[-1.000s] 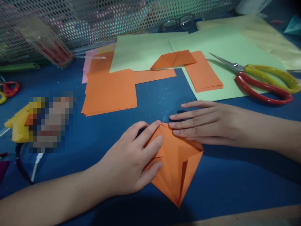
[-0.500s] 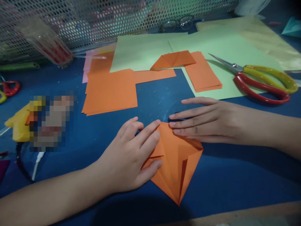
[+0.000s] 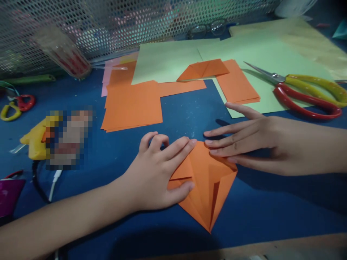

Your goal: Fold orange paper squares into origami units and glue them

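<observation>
A folded orange paper (image 3: 208, 187), kite-shaped with its point toward me, lies on the blue table (image 3: 271, 209). My left hand (image 3: 157, 173) rests on its left half, fingers spread flat with two curled back, thumb pressing the lower edge. My right hand (image 3: 252, 142) lies flat with fingers stretched out, their tips on the paper's upper right edge. Neither hand grips the paper.
A stack of orange squares (image 3: 132, 106) lies behind my left hand. Light green sheets (image 3: 168, 59) carry a folded orange piece (image 3: 203, 69), a stack of orange strips (image 3: 237, 83) and red-and-yellow scissors (image 3: 306, 94). A mesh screen (image 3: 108, 25) stands at the back; a yellow object (image 3: 35, 141) sits left.
My left hand's outer fingers have curled back off the paper. My right hand has tilted, its index finger lifting and spreading away. The paper stays in place.
</observation>
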`<action>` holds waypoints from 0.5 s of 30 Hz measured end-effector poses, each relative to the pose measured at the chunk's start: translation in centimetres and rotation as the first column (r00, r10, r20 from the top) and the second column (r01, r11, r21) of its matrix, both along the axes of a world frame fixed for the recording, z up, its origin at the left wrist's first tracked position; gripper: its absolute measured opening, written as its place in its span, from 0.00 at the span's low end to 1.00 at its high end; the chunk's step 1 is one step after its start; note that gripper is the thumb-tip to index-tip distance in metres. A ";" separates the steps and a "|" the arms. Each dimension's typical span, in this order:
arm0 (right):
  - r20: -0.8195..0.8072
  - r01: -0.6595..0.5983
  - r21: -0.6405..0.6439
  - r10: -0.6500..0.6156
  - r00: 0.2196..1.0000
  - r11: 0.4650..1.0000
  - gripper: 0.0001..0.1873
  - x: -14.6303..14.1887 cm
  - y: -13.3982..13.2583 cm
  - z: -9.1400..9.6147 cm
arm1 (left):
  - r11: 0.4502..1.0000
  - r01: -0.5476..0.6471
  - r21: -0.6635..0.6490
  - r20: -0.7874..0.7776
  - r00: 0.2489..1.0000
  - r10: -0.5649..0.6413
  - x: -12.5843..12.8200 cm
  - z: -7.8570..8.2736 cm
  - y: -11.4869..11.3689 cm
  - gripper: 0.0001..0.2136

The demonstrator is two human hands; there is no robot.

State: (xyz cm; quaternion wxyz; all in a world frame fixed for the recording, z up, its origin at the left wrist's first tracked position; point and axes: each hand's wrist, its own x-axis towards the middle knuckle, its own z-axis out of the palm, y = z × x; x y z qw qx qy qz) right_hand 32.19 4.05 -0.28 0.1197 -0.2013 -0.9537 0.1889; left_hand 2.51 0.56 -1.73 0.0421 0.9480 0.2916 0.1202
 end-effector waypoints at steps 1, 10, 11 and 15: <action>-0.004 -0.002 0.001 0.002 1.000 1.000 0.17 0.1 0.0 0.2 | 1.000 -0.006 -0.002 0.007 1.000 0.006 0.0 -0.1 0.0 0.30; -0.094 0.290 -0.065 -0.296 0.951 0.955 0.13 0.0 -0.9 1.1 | 0.998 -0.005 -0.055 0.021 1.000 0.006 -0.1 -0.4 0.0 0.31; -0.110 0.391 -0.072 -0.397 0.911 0.918 0.13 -0.3 -1.2 1.0 | 0.998 0.001 -0.057 0.006 1.000 0.000 -0.1 -0.3 0.0 0.31; -0.152 0.564 -0.123 -0.577 0.803 0.817 0.16 -1.8 -2.3 0.0 | 0.999 0.010 -0.042 -0.024 1.000 -0.011 -0.2 -0.1 0.0 0.30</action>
